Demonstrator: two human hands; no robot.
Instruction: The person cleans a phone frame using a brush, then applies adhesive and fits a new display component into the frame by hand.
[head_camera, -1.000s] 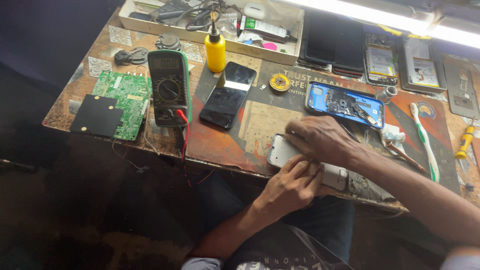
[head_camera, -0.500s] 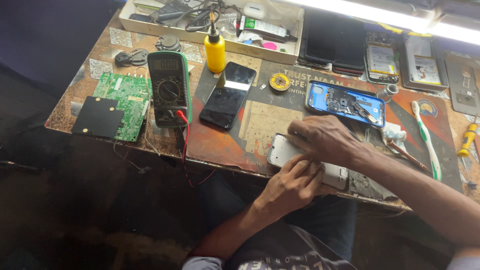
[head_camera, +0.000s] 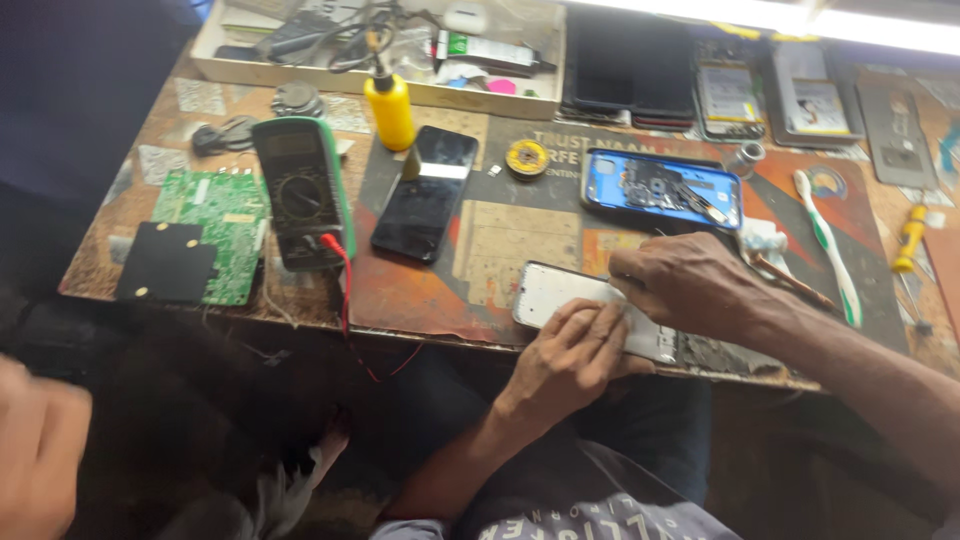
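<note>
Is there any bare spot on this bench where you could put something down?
One patch: the mat between the black phone and the blue opened phone, above the white phone frame that the left hand and right hand press. The back row of trays and phones, and the multimeter with the green board, are crowded.

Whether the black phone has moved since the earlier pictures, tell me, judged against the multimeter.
No. The black phone still lies just right of the multimeter, below the yellow bottle; only the camera shifted.
</note>
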